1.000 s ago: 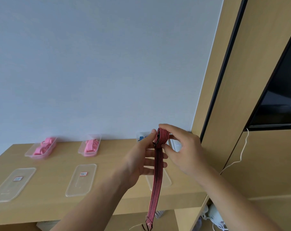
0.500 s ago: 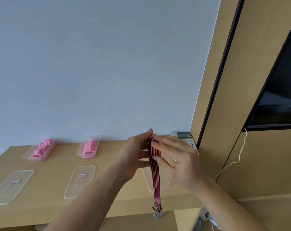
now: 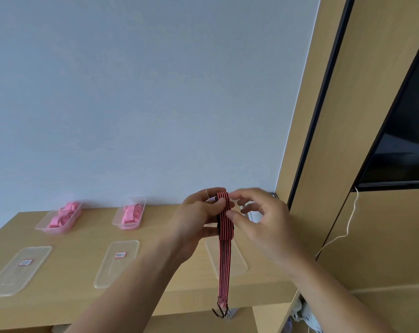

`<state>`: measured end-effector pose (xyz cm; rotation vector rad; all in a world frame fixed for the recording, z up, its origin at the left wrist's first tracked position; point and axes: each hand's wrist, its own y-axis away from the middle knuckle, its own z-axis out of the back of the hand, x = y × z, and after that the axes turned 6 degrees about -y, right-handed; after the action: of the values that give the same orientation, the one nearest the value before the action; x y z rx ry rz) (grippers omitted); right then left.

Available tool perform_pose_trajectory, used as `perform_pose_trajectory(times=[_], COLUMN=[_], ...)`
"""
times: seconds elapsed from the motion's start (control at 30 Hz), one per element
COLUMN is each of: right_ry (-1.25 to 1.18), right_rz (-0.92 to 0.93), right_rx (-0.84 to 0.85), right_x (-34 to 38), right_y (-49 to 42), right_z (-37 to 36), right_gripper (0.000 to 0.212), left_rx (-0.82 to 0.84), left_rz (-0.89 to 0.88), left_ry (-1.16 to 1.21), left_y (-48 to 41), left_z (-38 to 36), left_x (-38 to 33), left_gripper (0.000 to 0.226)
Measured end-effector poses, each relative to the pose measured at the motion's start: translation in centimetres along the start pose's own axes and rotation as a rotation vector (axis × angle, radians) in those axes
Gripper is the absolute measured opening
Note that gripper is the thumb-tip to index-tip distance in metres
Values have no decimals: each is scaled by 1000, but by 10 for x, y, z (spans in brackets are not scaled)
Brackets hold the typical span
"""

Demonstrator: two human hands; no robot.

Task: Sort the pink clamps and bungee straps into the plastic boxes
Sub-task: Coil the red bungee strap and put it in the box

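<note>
A red-and-black striped bungee strap (image 3: pixel 224 227) is wound in a loop over the fingers of my left hand (image 3: pixel 199 219), which grips it above the wooden shelf (image 3: pixel 83 280). The strap's tail hangs down past the shelf edge and ends in a dark hook (image 3: pixel 220 311). My right hand (image 3: pixel 259 219) is beside the loop, its thumb touching the strap, fingers loosely curled. Two clear plastic boxes hold pink clamps: one at the far left (image 3: pixel 59 216), one in the middle (image 3: pixel 131 213). The third box behind my hands is hidden.
Three clear lids lie flat on the shelf front: left (image 3: pixel 16 270), middle (image 3: pixel 118 261), right (image 3: pixel 237 260). A wooden cabinet (image 3: pixel 323 164) with a dark screen (image 3: pixel 405 150) stands at the right. A white cable (image 3: pixel 347 224) hangs there.
The strap has been wound further round my left hand, so its hanging tail is shorter. My right hand has let go of the loop's top and moved slightly right.
</note>
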<state>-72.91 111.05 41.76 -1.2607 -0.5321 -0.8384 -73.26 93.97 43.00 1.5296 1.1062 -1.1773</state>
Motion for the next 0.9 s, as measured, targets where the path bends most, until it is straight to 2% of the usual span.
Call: perform_pose_trajectory(times=[0.1,0.2,0.23,0.47,0.6,0.77,0.9], right_ry=[-5,-62,-83,-179,-188,-255,-220], right_rz=[-175,-256,-276,-318,-310,-253,-182], right_rx=[156,405,438,285,221,114,91], right_x=[-2,-3,-3,-11,-10,-8,-5], right_y=[-9,-17,-18,-11,-13,-16,-15], right_z=[5,12,13,12,13,17,16], right_gripper=[45,33,30,34,37,41,43], left_rx=[-5,-7,-16,-33,33,92,120], left_rz=[-15,-6,3,56,100,186,210], left_ry=[-22,-38,-42,-62,-186,-219,-174], left_y=[0,0,0,2,4,6,7], left_z=[1,1,1,-1,1,-2,-4], left_x=[1,2,3,8,12,19,21], left_gripper=[28,32,34,41,49,61,65])
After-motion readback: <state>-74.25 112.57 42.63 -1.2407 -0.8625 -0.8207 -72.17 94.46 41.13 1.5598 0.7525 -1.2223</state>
